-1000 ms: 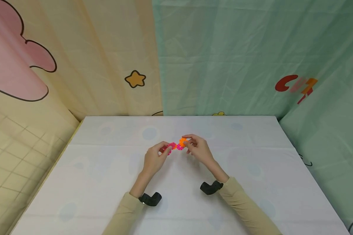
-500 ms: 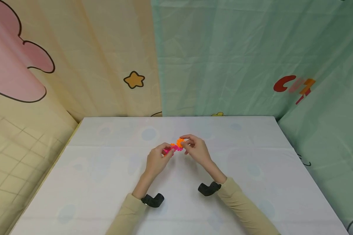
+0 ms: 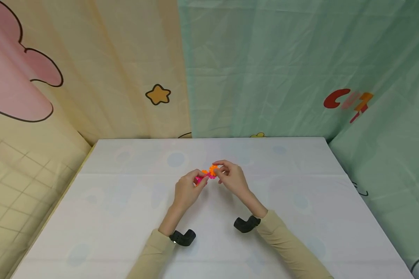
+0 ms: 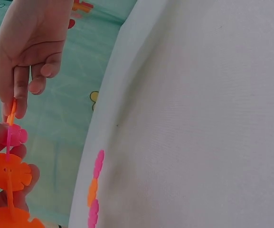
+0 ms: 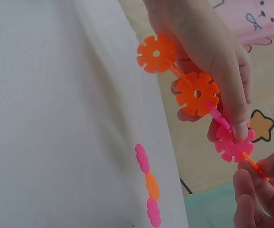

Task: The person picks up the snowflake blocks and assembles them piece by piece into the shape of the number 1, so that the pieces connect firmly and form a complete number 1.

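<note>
Flower-shaped notched plastic discs, orange and pink, are joined edge to edge in a chain between the hands. My left hand [image 3: 188, 190] holds the chain by a pink disc [image 5: 234, 142]; two orange discs [image 5: 197, 93] trail beyond it in the right wrist view. Thumb and fingers of my right hand [image 3: 234, 179] pinch an orange disc [image 3: 213, 169] touching the pink one's edge. Both hands are above the white table. A pink-orange-pink row of discs [image 4: 93, 190] shows against the cloth in the wrist views; whether it joins the held chain, I cannot tell.
A white cloth with pale dots covers the table [image 3: 283, 240]. Behind it hang a yellow curtain [image 3: 132, 46] and a green curtain [image 3: 265, 58]. Black wrist cameras [image 3: 183, 237] sit on both wrists.
My left hand has shifted a little right, and my right hand slightly left, bringing them closer together. The pieces in the left hand have turned and dipped. Both hands keep their hold.
</note>
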A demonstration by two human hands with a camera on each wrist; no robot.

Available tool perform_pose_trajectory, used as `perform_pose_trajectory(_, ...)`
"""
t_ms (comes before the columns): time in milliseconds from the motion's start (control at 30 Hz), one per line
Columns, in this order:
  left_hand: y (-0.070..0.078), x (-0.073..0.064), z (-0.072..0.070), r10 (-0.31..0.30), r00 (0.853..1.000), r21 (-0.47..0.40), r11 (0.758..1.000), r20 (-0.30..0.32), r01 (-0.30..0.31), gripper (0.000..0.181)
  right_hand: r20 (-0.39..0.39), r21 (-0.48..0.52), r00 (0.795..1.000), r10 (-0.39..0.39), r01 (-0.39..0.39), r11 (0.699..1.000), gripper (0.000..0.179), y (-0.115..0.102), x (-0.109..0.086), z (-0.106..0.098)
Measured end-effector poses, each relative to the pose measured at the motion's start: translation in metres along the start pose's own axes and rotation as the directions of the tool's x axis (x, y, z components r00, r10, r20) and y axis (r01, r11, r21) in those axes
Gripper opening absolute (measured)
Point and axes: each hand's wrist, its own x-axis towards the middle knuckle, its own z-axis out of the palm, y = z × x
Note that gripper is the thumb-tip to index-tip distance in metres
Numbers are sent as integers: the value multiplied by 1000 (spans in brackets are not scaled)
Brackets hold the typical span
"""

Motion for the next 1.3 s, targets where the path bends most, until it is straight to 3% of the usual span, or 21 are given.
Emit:
perform_pose_trajectory(300,2,2,1,72,997,40,997,-28,-70,14,-17,-12,1000,-18,18,1000,21,-2,2,2)
perform_pose_trajectory(500,4,2,3,103,993,53,994,-55,-100,14,2,4,1000,23,-23,1000,20,-5,4,0)
perform_pose_trajectory(733,6,1,3,138,989,70,989,-57,-134,17,69,-46,995,74,-71,996,20,-13,9,-8)
perform_pose_trajectory(933,6,0,2,158,986,75,985,-50,-154,14,172,-72,977,129,-118,990,25,-16,15,-16)
perform_pose_trajectory(1100,6,0,3,175,984,82,982,-41,-171,14,182,-42,973,144,-138,990,24,-13,14,-17)
perform_pose_trajectory(1300,5,-2,4,173,983,96,981,-53,-168,15,150,65,975,162,-173,983,25,-6,8,-11)
